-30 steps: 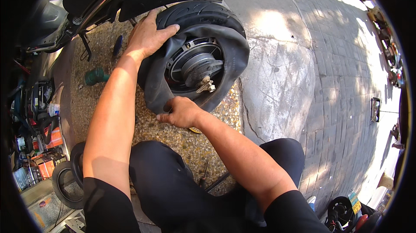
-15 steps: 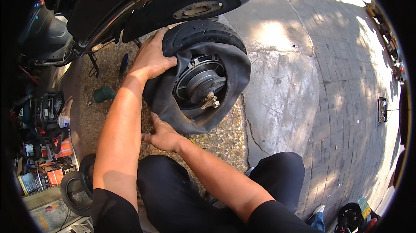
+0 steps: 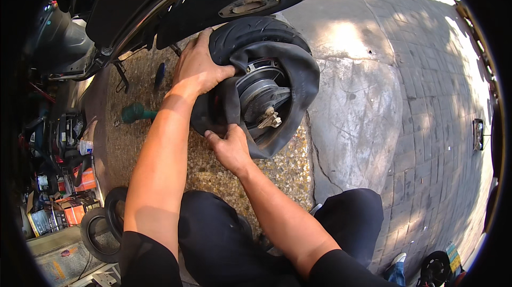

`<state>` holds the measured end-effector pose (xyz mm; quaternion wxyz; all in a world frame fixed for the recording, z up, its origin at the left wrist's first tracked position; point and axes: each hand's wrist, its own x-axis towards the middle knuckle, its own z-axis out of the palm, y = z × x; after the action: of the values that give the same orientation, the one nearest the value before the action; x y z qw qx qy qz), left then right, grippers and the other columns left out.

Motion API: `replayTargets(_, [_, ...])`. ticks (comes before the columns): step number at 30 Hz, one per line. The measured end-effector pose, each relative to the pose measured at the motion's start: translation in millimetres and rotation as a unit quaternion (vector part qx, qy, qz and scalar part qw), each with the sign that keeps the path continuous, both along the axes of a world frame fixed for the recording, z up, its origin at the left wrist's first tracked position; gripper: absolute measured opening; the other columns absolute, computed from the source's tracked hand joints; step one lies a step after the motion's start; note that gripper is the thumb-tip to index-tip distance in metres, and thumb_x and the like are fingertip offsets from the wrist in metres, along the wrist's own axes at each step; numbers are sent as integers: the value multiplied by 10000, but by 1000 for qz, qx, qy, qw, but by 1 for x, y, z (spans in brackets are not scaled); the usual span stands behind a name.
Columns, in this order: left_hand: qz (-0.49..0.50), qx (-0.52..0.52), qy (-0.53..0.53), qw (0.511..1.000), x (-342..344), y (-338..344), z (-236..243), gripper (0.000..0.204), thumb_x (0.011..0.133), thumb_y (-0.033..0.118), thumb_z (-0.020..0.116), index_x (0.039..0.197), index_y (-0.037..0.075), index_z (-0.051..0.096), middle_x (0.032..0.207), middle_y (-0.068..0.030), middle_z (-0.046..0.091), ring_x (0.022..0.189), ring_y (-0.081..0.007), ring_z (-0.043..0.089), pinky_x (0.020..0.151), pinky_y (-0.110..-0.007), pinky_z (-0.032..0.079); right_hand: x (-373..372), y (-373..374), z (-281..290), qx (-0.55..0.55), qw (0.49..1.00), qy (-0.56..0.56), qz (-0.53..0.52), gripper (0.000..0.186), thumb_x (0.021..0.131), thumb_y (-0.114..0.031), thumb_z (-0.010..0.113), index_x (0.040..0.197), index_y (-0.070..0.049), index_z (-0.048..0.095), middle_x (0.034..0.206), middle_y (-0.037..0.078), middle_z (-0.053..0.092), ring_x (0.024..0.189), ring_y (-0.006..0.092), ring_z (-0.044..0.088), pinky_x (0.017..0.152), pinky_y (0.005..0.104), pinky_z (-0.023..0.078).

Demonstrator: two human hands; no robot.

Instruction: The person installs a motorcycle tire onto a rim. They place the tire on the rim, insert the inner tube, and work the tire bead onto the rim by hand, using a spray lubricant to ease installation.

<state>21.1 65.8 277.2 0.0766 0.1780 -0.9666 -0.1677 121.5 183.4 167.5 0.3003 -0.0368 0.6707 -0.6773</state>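
Observation:
A black tire [image 3: 255,33] on a hub-motor wheel [image 3: 260,100] sits in front of me, a floppy black inner tube [image 3: 304,95] draped around the hub. An axle with metal nuts [image 3: 269,119] points up from its middle. My left hand [image 3: 200,68] grips the tire's upper-left side, thumb on the folded tube. Lower down, my right hand [image 3: 232,148] pinches the tube's lower-left part, fingertips partly hidden by rubber. A green object [image 3: 137,112], probably a tool, lies left of the wheel, partly behind my left forearm.
A black scooter [image 3: 133,9] stands along the top, its stand reaching down. Stacked boxes and parts [image 3: 64,207] and loose tires [image 3: 96,233] crowd the lower left. Speckled floor [image 3: 288,180] meets cracked concrete and grey paving [image 3: 426,127]. Someone's shoe [image 3: 399,260] shows at the lower right.
My right hand shifted along the tube's lower edge, then upward, folding its left part inward. My left hand stays on the tire. The view has shifted, with the wheel appearing farther right.

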Motion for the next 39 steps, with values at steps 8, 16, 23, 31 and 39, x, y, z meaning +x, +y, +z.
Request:
replayTargets(8, [4,29,2,1000,11,-11,2,982,672,263,865,1527,50,429,1427,-283,566,1343,-403,545,1133,-436,429,2,-19,15,41,992,114,41,807,862,-253,736,1499,78,367,1397,364,526,1311,457,523,1120,466,411])
replayTargets(16, [-6,52,17,998,17,-22,-3,941,694,245,855,1515,44,443,1444,-298,539,1351,-439,514,1149,-451,413,-29,-13,17,66,987,92,111,864,881,-344,716,1557,41,341,1473,321,509,1383,426,492,1155,423,390])
replayTargets(23, [-9,82,2,997,24,-22,4,911,716,246,836,1505,22,442,1438,-292,553,1351,-435,520,1152,-445,409,-16,-10,26,27,995,68,65,817,867,-271,727,1527,62,378,1420,335,548,1345,420,535,1137,422,414])
replayTargets(31, [3,51,2,999,22,-16,5,825,751,266,792,1472,19,477,1408,-300,572,1332,-445,533,1137,-456,421,-14,-15,20,6,996,88,21,811,863,-277,738,1512,67,394,1462,327,514,1377,424,500,1159,426,387])
replayTargets(39, [2,35,-2,999,36,-5,16,790,769,318,762,1453,19,503,1342,-298,621,1270,-452,582,1096,-472,455,-14,-9,15,83,983,121,108,894,863,-364,767,1543,43,354,1487,311,491,1393,427,474,1167,424,382])
